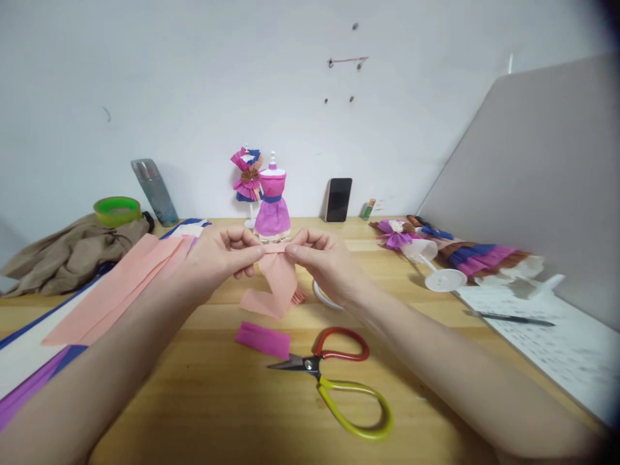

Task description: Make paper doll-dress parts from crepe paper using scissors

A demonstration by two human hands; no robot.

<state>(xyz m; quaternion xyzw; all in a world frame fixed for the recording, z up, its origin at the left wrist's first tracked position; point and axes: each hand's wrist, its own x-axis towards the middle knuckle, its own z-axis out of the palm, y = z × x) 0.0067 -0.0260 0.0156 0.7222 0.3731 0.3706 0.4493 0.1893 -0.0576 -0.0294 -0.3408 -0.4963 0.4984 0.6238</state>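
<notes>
A peach crepe paper strip (278, 281) hangs between my hands, its lower end curling down over the wooden table. My left hand (225, 255) pinches its top edge from the left, thumb on top. On the right, my right hand (322, 258) pinches the same edge between thumb and fingers. Just behind my hands stands a small dress form (272, 203) in a pink and purple paper dress with a blue waistband. Nearer the camera lie a magenta paper piece (263, 340) and scissors (310, 365) with one red and one yellow handle, their blades touching or nearly touching the paper.
Peach paper sheets (121, 284), a brown cloth (72, 255), green tape roll (117, 210) and bottle (155, 192) are at left. A phone (338, 200) leans on the wall. At right are a lying dressed form (484, 258), printed sheet (542, 349) and pen (516, 318).
</notes>
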